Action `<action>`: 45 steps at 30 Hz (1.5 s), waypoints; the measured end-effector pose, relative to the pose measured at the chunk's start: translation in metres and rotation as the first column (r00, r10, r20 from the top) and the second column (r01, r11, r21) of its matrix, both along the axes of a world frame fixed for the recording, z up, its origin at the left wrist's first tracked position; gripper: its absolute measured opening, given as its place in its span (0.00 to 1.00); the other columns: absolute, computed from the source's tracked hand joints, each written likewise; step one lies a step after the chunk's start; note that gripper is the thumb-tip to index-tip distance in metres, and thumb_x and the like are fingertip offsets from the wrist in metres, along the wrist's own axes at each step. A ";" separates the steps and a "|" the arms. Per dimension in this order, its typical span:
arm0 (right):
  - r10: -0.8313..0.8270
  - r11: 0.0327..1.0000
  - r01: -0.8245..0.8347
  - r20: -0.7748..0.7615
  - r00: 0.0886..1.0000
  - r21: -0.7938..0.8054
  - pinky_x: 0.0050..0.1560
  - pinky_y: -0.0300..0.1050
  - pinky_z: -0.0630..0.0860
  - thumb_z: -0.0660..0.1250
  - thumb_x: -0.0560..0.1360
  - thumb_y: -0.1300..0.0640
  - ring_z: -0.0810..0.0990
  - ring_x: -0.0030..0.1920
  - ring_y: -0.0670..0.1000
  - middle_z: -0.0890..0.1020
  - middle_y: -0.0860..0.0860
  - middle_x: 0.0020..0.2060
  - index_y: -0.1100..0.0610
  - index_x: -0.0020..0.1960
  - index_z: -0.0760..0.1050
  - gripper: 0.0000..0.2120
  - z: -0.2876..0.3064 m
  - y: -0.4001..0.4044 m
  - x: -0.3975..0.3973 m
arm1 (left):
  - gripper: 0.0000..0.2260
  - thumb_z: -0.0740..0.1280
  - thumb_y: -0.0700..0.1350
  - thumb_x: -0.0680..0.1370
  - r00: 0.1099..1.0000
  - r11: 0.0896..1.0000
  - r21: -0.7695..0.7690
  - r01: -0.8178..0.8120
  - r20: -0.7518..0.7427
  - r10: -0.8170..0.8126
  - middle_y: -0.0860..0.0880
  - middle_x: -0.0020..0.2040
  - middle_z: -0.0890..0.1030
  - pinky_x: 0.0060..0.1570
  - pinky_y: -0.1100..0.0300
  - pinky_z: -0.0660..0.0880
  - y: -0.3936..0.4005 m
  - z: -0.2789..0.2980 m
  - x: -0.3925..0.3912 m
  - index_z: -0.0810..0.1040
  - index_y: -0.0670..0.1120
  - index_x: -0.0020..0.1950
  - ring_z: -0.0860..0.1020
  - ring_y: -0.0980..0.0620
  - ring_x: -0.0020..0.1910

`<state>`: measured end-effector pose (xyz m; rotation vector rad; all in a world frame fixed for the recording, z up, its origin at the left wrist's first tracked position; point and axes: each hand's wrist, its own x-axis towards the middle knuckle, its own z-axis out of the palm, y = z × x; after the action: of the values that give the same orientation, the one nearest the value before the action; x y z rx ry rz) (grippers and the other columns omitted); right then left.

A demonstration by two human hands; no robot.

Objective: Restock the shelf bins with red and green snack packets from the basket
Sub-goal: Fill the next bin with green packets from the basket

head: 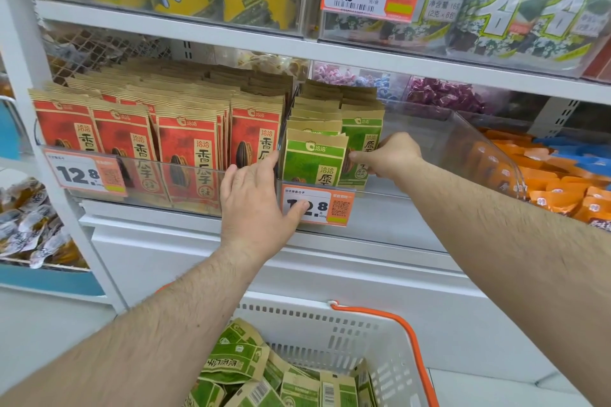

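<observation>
Left hand [254, 205] braces the bin front [317, 187], right hand [386, 155] pinches a green sunflower-seed packet [314, 160]; red bin [132, 172] full, basket [380, 357] below holds more green.

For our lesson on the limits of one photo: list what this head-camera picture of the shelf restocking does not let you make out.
- Head view: how many green packets stand in the bin; the front ones hide the rows behind.
- The first digits of the price tag: the left hand covers them.
- The right hand fingertips, tucked behind a packet.
- The basket contents: cut off by the bottom edge.
</observation>
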<state>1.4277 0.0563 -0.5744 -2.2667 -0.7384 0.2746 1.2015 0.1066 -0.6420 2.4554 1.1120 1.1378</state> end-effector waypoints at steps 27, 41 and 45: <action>0.455 0.632 -0.457 -0.178 0.873 -0.626 0.41 0.44 0.77 0.68 0.74 0.50 0.79 0.44 0.51 0.80 0.51 0.43 0.54 0.46 0.74 0.09 -0.236 -0.095 -0.218 | 0.28 0.69 0.53 0.75 0.729 0.855 -0.483 0.189 -0.514 -0.452 0.56 0.67 0.75 0.62 0.54 0.73 -0.040 -0.015 -0.132 0.64 0.53 0.73 0.75 0.54 0.63; 0.445 0.429 -0.325 -0.116 0.888 -0.843 0.60 0.55 0.75 0.71 0.67 0.39 0.77 0.54 0.54 0.76 0.53 0.56 0.56 0.61 0.72 0.29 -0.275 -0.112 -0.244 | 0.25 0.69 0.53 0.76 0.630 0.773 -0.594 0.222 -0.518 -0.579 0.57 0.66 0.75 0.59 0.61 0.71 -0.042 -0.018 -0.137 0.67 0.54 0.72 0.74 0.55 0.63; 0.444 0.378 -0.538 -0.362 0.819 -0.754 0.38 0.41 0.76 0.69 0.67 0.40 0.82 0.34 0.48 0.81 0.48 0.33 0.52 0.36 0.77 0.15 -0.203 -0.089 -0.220 | 0.26 0.69 0.53 0.75 0.527 0.772 -0.592 0.233 -0.590 -0.612 0.56 0.68 0.74 0.62 0.59 0.71 -0.043 -0.022 -0.137 0.68 0.53 0.72 0.74 0.55 0.64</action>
<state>1.2075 -0.0328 -0.7772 -2.7868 -1.4788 1.2896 1.0641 0.0636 -0.6644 2.5879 0.6710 -0.3714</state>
